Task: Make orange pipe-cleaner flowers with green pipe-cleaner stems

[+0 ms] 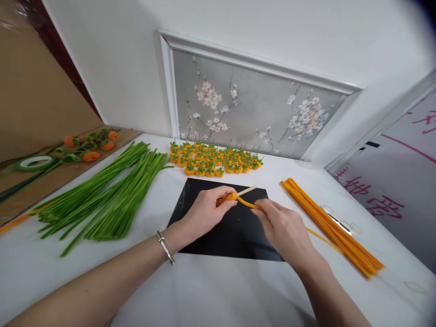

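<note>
Above a black mat (pixel 238 240), my left hand (pixel 209 209) is closed around a thin pale wooden stick (pixel 248 190) with orange pipe cleaner coiled round it. From that coil a loose length of orange pipe cleaner (pixel 247 203) runs to my right hand (pixel 281 222), whose fingers pinch it. Its tail shows again beyond my right hand, pointing toward the right. The stick tilts up to the right, and its lower end is hidden in my left hand.
Green pipe cleaners (pixel 116 195) lie spread at left. Several small orange pumpkins with green tops (pixel 214 159) stand at the back. A bundle of orange pipe cleaners (pixel 332 227) and scissors (pixel 340 221) lie at right. Green tape (pixel 23 163) and orange flowers (pixel 90 156) rest on cardboard.
</note>
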`<state>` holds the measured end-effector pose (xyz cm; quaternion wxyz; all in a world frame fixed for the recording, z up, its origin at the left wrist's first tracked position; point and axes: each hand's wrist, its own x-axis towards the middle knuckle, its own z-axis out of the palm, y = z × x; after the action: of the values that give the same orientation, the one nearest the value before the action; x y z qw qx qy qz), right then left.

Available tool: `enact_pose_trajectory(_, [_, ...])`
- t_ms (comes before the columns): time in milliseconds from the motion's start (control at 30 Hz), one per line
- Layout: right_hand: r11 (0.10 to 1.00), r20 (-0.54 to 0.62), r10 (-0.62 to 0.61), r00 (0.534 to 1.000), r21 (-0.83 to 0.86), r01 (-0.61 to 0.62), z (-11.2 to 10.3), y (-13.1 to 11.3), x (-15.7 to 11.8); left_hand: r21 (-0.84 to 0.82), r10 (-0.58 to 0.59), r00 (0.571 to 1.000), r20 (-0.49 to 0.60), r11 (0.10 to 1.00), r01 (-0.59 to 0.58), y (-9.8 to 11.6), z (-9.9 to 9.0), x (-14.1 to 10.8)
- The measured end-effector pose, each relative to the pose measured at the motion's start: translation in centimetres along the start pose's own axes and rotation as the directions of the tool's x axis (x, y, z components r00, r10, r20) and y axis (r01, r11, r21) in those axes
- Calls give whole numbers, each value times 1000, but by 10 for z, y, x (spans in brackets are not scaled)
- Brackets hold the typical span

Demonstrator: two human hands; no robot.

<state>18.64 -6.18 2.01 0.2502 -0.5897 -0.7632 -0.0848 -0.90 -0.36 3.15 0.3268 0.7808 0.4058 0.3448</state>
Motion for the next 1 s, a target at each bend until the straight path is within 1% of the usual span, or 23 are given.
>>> enact_pose_trajectory(100, [995, 56, -75, 996, -60, 78, -7, -7, -1, 16, -8, 1000, 11, 1000, 8, -4, 0, 1])
enact_pose_trajectory(167, [988, 50, -140, 989, -55, 143, -10, -11, -1, 29, -13, 1000, 27, 999, 13, -5, 1, 2])
enact_pose_trajectory(267, [969, -20, -248, 969, -26, 247, -11, -14, 0, 96, 14, 999, 39, 995, -18, -6, 3, 1])
enact_pose_trajectory(333, [956, -90, -293, 952, -16, 293, -10, -15, 0, 195, 81, 995, 50, 977, -90, -6, 4, -1])
enact_pose_trajectory(400, [954, -151, -298, 943, -13, 299, -9, -14, 1, 312, 164, 983, 82, 933, -181, -6, 6, -3])
enact_pose_trajectory(467, [962, -203, -266, 942, 0, 272, -9, -12, 2, 401, 233, 964, 131, 877, -266, -7, 9, -5])
enact_pose_trajectory(533, [974, -230, -210, 950, 34, 224, -8, -9, 2, 450, 285, 942, 175, 828, -334, -8, 11, -8])
enact_pose_trajectory(600, [981, -232, -144, 962, 97, 170, -8, -5, 3, 472, 329, 923, 199, 793, -385, -9, 12, -10])
enact_pose_trajectory(700, [965, -187, -58, 981, 243, 103, -8, 4, 5, 475, 387, 896, 219, 760, -444, -9, 13, -11])
enact_pose_trajectory(767, [935, -122, -14, 992, 351, 56, -8, 10, 7, 467, 427, 875, 229, 741, -483, -8, 13, -11])
enact_pose_trajectory(867, [878, 43, 32, 999, 476, -49, -8, 18, 9, 425, 497, 835, 236, 720, -549, -6, 14, -11])
enact_pose_trajectory(933, [836, 148, 45, 988, 536, -118, -6, 22, 11, 378, 536, 811, 235, 718, -584, -5, 14, -11])
enact_pose_trajectory(1000, [802, 226, 36, 974, 575, -163, -4, 23, 12, 334, 556, 800, 224, 728, -599, -4, 15, -12])
